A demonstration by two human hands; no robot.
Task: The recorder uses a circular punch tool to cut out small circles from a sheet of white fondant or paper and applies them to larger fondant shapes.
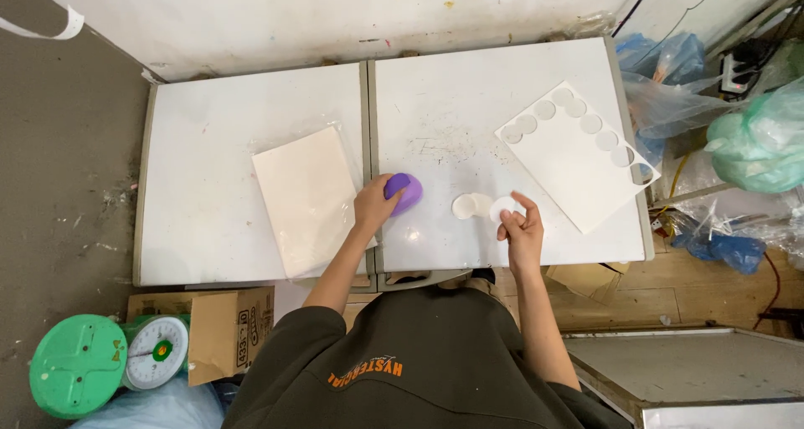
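While I lean over the white table (251, 253), its two tops butted along a centre seam, the biggest loose piece is the cream sheet (308, 199) in a clear sleeve at 9 o'clock of my hands, and the punched white sheet (569, 165) with its two rows of round holes lies at 2 o'clock. My left hand (371, 207) is closed around the purple round cutter (404, 193), held down on the tabletop just right of the seam. My right hand (521, 232) pinches one white disc (505, 208) between thumb and fingertips, clamped on it, with the other cut discs (471, 205) just beside it at 9 o'clock, overlapping. To do this well, I judge: keep the cutter flat, hold the disc by its edge only, don't crease it, stack it square on the others. Green scale (126, 358) on the floor at 8 o'clock, well apart.
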